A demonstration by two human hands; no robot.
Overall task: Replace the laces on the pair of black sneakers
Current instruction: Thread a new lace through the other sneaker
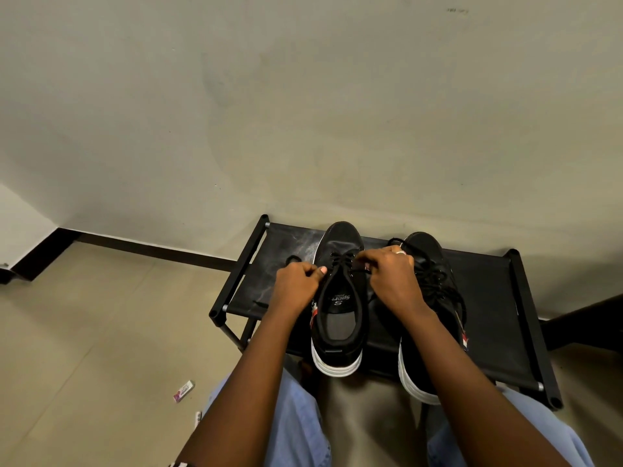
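Head view shows denim knees nearest the black fabric bench (488, 298), on it two black white-soled sneakers, the left hand (296, 284) and right hand (392, 274) each pinching the thin lace (344, 262) of the left sneaker (340, 308), seemingly pulling it snug, the right sneaker (435, 298) beside it already laced.

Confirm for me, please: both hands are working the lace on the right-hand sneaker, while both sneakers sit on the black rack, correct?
Not quite. The head view shows the left hand and right hand working the lace on the left-hand sneaker, not the right-hand sneaker. Both do sit on the black rack.
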